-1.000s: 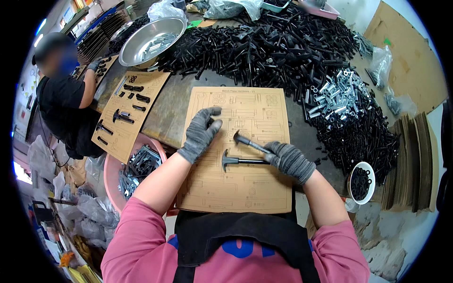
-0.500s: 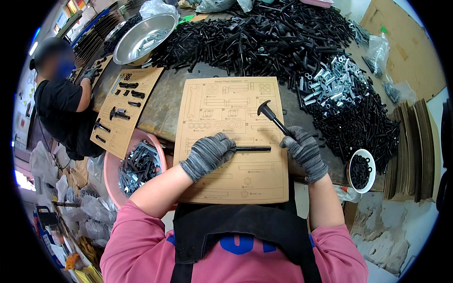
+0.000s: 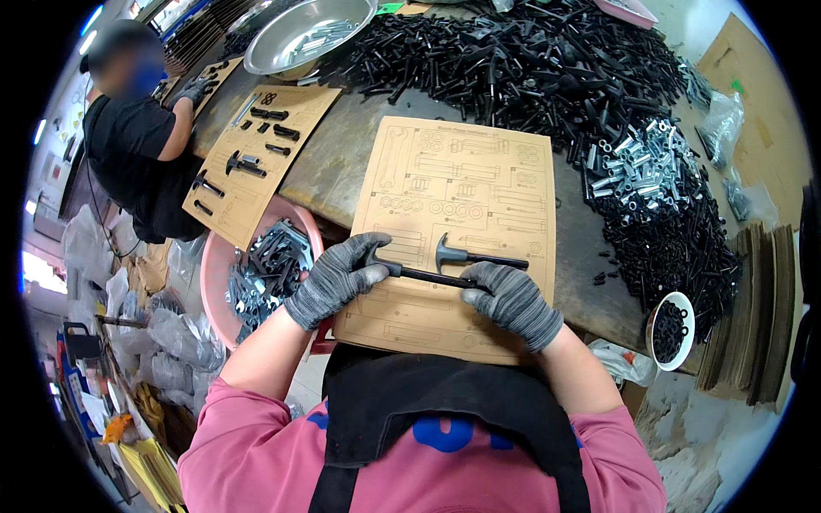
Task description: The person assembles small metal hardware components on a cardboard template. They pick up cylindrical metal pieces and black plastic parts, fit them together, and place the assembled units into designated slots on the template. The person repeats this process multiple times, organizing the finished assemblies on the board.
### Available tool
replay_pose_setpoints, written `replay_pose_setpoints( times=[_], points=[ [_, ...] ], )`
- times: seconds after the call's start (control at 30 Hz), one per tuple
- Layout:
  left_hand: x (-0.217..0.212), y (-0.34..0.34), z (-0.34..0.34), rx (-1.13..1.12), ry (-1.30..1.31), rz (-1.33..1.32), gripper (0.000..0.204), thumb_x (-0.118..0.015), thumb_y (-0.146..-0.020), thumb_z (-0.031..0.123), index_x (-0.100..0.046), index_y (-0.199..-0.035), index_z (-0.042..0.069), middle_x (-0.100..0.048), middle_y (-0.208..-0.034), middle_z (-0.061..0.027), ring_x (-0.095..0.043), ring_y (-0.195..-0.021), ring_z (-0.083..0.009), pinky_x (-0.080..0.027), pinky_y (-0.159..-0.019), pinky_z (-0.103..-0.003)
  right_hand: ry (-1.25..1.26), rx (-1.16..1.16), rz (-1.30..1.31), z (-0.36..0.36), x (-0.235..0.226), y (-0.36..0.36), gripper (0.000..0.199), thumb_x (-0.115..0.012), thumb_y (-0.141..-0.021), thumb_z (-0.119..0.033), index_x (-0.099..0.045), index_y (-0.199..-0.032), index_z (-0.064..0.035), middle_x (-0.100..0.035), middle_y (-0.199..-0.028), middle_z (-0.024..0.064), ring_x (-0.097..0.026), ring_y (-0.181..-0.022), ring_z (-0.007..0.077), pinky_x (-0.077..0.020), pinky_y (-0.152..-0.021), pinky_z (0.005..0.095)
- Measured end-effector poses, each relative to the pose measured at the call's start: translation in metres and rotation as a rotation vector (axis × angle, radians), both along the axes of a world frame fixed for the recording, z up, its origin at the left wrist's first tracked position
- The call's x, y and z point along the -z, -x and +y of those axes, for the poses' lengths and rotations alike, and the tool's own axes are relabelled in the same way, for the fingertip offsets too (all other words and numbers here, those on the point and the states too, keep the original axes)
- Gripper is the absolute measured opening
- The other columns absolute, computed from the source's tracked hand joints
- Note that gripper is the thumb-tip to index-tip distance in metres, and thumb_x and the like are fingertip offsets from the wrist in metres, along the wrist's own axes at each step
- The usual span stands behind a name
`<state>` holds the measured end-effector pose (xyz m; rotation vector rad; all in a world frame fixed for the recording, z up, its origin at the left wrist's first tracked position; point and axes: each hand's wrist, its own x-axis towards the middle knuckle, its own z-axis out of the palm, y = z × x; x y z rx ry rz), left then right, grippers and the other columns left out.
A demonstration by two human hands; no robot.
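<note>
Over a printed cardboard sheet [image 3: 402,329], both my hands, in grey knit gloves, hold one black T-headed bolt [image 3: 419,274] slightly tilted. My left hand [image 3: 333,278] is closed round its head end, partly hiding the curved crosspiece. At the far end of the shank, the thumb and fingers of my right hand [image 3: 513,303] are closed on the tip. A second black T-headed bolt [image 3: 479,257] lies on the sheet just beyond, its head toward the left. Line drawings of hardware cover the sheet.
Behind lie heaps of black bolts [image 3: 513,68] and silver sleeves [image 3: 641,158]. A white bowl of black rings [image 3: 670,332] stands right, near stacked cardboard [image 3: 753,308]. Left are a filled hardware card [image 3: 265,145], a pink tub of wrenches [image 3: 218,295], a steel bowl [image 3: 265,60] and a co-worker [image 3: 128,162].
The T-headed bolt from my right hand now lies on the sheet. My right hand has come down and left onto the rod in my left hand. The view has shifted.
</note>
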<state>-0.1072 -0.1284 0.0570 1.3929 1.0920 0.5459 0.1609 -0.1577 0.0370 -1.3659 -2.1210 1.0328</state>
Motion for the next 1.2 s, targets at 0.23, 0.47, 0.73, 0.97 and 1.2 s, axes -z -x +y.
replay_pose_setpoints(
  times=[0.23, 0.47, 0.73, 0.97, 1.2],
  points=[
    [0.018, 0.029, -0.012, 0.236, -0.788, 0.238, 0.042, -0.064, -0.074, 0.004, -0.049, -0.114, 0.001, -0.062, -0.085, -0.0094, -0.062, -0.078, -0.0183, -0.048, -0.070, -0.026, -0.346, -0.048, -0.199, -0.009, 0.006, 0.022, 0.021, -0.057, -0.079, -0.023, -0.059, -0.091, -0.0055, -0.058, -0.082, 0.0125, -0.057, -0.080, 0.0273, -0.0461, -0.073, 0.0371],
    [0.036, 0.043, -0.001, 0.402, -1.162, 0.450, 0.052, -0.063, -0.067, 0.045, -0.055, -0.100, 0.005, -0.056, -0.098, -0.0128, -0.054, -0.089, -0.0316, -0.042, -0.079, -0.043, -0.252, -0.109, -0.207, -0.012, -0.002, 0.020, 0.018, -0.057, -0.079, -0.021, -0.059, -0.089, -0.0057, -0.057, -0.082, 0.0111, -0.057, -0.078, 0.0260, -0.0467, -0.072, 0.0364],
    [0.030, 0.039, 0.009, 0.424, -1.018, 0.311, 0.054, -0.072, -0.058, 0.041, -0.056, -0.097, 0.007, -0.053, -0.096, -0.0114, -0.051, -0.089, -0.0303, -0.041, -0.077, -0.042, -0.221, -0.112, -0.169, -0.010, 0.001, 0.011, 0.020, -0.062, -0.073, -0.019, -0.060, -0.090, -0.0078, -0.057, -0.082, 0.0116, -0.057, -0.079, 0.0277, -0.0464, -0.071, 0.0364],
    [0.014, 0.024, 0.033, 0.121, -0.994, 0.405, 0.055, -0.064, -0.071, 0.034, -0.051, -0.114, 0.002, -0.048, -0.117, -0.0182, -0.046, -0.109, -0.0340, -0.036, -0.093, -0.039, -0.159, 0.280, -0.271, 0.027, -0.020, -0.073, 0.029, -0.059, -0.078, -0.025, -0.058, -0.101, -0.0078, -0.060, -0.094, 0.0121, -0.057, -0.089, 0.0258, -0.0447, -0.081, 0.0344],
    [0.024, -0.047, 0.106, 0.093, -1.048, 0.562, 0.043, -0.063, -0.073, 0.025, -0.053, -0.110, 0.005, -0.049, -0.118, -0.0153, -0.046, -0.108, -0.0317, -0.038, -0.091, -0.039, -0.375, 0.526, -0.873, 0.105, 0.016, -0.185, 0.022, -0.054, -0.077, -0.021, -0.061, -0.097, -0.0129, -0.058, -0.102, 0.0106, -0.056, -0.094, 0.0277, -0.0444, -0.083, 0.0376]
  ],
)
